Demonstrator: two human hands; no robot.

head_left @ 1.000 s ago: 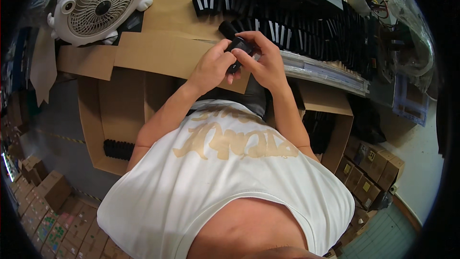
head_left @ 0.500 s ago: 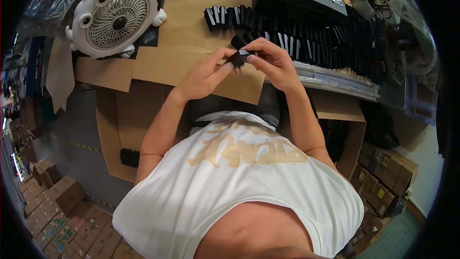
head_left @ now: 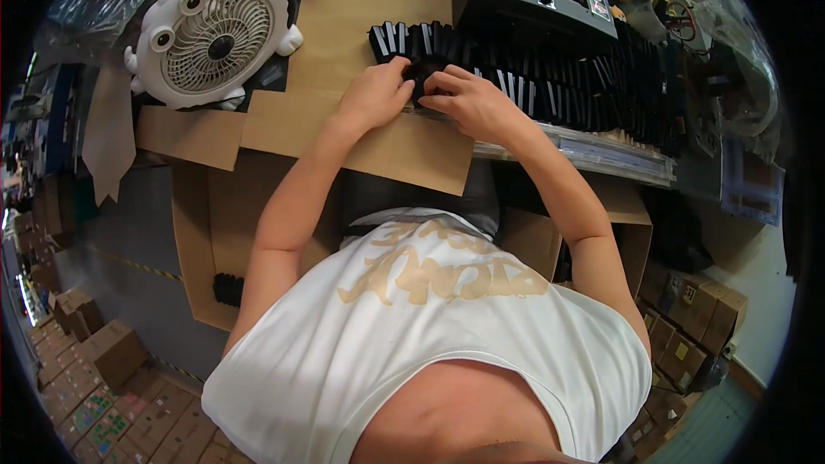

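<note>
Both hands are close together at the front of the rows of black pieces. My left hand (head_left: 375, 96) is closed, its thumb and fingers bent against the left side of a dark black plug adapter (head_left: 422, 75). From the other side my right hand (head_left: 473, 103) grips it, fingers curled. Its lower part is hidden by the fingers, and its prongs do not show. Right behind the hands stand several black plug adapters (head_left: 533, 90) lined up in rows, reaching to the right under the grey machine.
A grey machine with a knob and lit display (head_left: 533, 9) stands behind the rows. To the left is a white animal-shaped fan (head_left: 215, 43). Cardboard (head_left: 344, 0) covers the table. Below its edge is an open carton (head_left: 193, 241) with a black piece (head_left: 228, 290) inside.
Both hands have moved forward, away from my body, to the front of the rows. The black plug adapter, whose metal prongs showed before, is now mostly covered by the fingers.
</note>
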